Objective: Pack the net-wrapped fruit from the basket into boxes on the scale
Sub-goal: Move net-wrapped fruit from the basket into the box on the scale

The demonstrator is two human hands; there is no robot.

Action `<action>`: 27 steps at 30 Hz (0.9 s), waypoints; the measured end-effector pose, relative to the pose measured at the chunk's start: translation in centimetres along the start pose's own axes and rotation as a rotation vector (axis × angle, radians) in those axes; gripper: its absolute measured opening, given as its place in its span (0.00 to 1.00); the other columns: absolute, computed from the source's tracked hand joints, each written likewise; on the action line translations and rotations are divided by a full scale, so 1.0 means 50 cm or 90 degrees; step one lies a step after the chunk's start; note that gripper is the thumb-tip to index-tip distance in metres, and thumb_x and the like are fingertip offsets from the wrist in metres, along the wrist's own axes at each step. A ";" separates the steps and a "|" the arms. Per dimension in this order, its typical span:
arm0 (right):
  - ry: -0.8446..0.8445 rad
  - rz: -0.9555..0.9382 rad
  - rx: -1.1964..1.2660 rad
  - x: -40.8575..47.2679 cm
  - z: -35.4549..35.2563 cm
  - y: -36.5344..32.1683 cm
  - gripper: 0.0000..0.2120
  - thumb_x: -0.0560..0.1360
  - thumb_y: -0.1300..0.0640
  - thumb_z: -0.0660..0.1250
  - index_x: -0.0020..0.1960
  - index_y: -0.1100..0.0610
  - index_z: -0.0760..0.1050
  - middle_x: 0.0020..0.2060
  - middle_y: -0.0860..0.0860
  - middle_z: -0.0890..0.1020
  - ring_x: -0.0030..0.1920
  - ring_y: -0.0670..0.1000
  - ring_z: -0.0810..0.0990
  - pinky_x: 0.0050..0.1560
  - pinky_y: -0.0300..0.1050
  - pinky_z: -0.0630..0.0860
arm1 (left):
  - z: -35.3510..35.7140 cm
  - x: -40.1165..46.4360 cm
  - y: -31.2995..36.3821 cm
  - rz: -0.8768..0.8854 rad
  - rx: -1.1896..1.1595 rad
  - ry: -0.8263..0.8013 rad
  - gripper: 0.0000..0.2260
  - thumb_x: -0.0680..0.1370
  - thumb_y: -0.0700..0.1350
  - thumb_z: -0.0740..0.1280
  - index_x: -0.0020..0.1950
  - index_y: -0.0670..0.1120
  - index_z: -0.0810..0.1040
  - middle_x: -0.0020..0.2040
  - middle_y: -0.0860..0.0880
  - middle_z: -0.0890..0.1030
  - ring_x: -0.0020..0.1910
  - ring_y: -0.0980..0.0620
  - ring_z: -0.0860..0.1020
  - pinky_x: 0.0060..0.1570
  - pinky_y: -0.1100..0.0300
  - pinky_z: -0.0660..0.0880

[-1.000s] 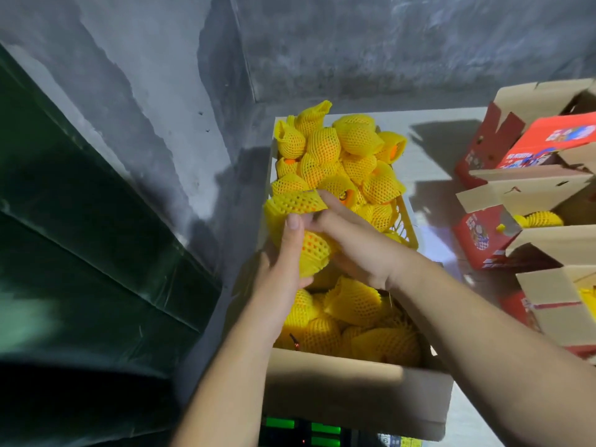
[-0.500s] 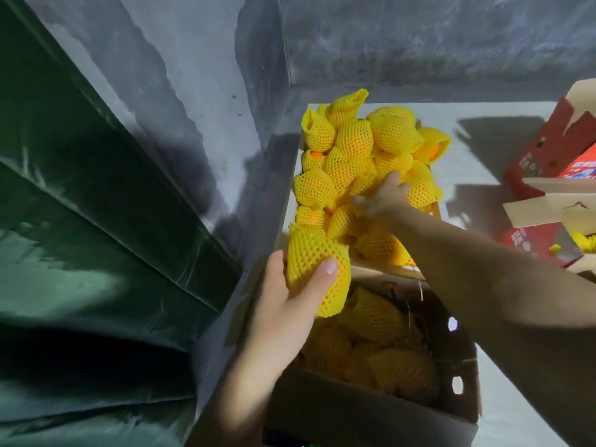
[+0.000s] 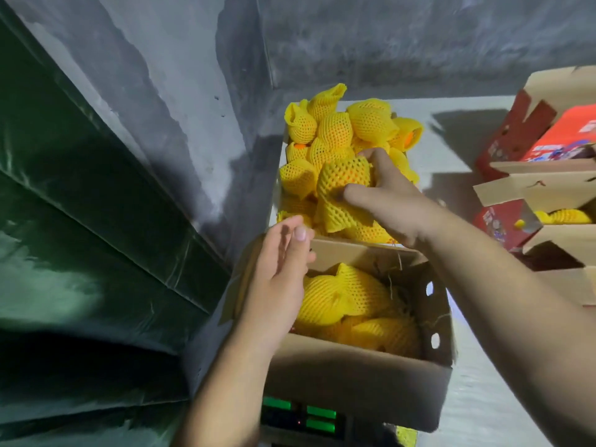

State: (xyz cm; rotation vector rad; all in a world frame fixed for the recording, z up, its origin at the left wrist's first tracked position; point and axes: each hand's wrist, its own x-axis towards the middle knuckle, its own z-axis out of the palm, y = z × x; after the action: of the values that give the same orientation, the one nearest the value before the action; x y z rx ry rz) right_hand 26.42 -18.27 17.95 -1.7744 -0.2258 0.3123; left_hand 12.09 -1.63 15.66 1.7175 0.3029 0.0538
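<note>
- Grey concrete wall [image 3: 387,37] behind, green tarp [image 3: 80,221] on the left, pale table [image 3: 451,130] under everything.
- Change: half a second ago the left hand [image 3: 277,279] gripped a netted fruit over the box [image 3: 354,375]; now that hand is empty, fingers loosely straight, at the box's near-left corner just above the packed fruit. Judged: that fruit went into the box.
- Change: right hand [image 3: 387,201] was reaching into the far pile with nothing lifted; now it grasps one fruit [image 3: 345,175], thumb on the near side, fingers curled over the far top, net tail hanging down toward the box.
- Meaning: one more piece is packed and the next is already picked; the cycle goes on, and the box looks partly filled, with several yellow nets [image 3: 348,301] inside.
- Held fruit sits above the near edge of the basket [image 3: 283,137], just beyond the box's far wall, right of the left hand and apart from it.
- Basket is heaped with netted fruit, far of the box and touching or nearly touching it; cannot tell which.
- Box rests on the scale [image 3: 300,417], green digits lit at the near edge; reading too blurred.
- Red cartons [image 3: 529,137] stacked at right, one showing fruit inside.
</note>
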 end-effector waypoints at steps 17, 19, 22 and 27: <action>0.161 -0.118 -0.320 -0.270 0.143 0.007 0.23 0.78 0.47 0.74 0.69 0.52 0.73 0.53 0.45 0.80 0.53 0.39 0.77 0.54 0.38 0.73 | -0.090 -0.094 0.021 0.078 0.243 -0.193 0.23 0.85 0.54 0.65 0.80 0.55 0.68 0.74 0.58 0.74 0.67 0.64 0.73 0.57 0.71 0.67; 0.102 -0.065 -0.395 -0.286 0.148 0.013 0.36 0.77 0.46 0.73 0.80 0.54 0.62 0.70 0.53 0.75 0.71 0.49 0.73 0.69 0.48 0.71 | -0.105 -0.106 0.016 0.099 0.262 -0.179 0.20 0.85 0.53 0.65 0.78 0.56 0.70 0.74 0.56 0.74 0.69 0.60 0.72 0.58 0.69 0.67; 0.093 -0.104 -0.468 -0.308 0.174 0.010 0.31 0.79 0.48 0.71 0.77 0.56 0.68 0.72 0.57 0.74 0.74 0.57 0.71 0.73 0.54 0.67 | -0.134 -0.123 0.006 0.121 0.258 -0.166 0.16 0.85 0.50 0.65 0.74 0.53 0.76 0.68 0.55 0.79 0.64 0.60 0.76 0.59 0.70 0.70; 0.054 -0.184 -0.465 -0.349 0.235 -0.007 0.18 0.80 0.55 0.69 0.68 0.56 0.77 0.63 0.53 0.82 0.66 0.54 0.78 0.67 0.52 0.73 | -0.161 -0.148 -0.011 0.145 0.276 -0.151 0.15 0.85 0.49 0.65 0.71 0.49 0.79 0.59 0.57 0.81 0.59 0.60 0.77 0.50 0.80 0.68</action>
State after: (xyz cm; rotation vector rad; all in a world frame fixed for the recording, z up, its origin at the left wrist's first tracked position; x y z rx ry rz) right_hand 6.09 -12.90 17.40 -2.4260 -0.5837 -0.0733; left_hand 3.21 4.52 17.49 2.1589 -0.0653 -0.0526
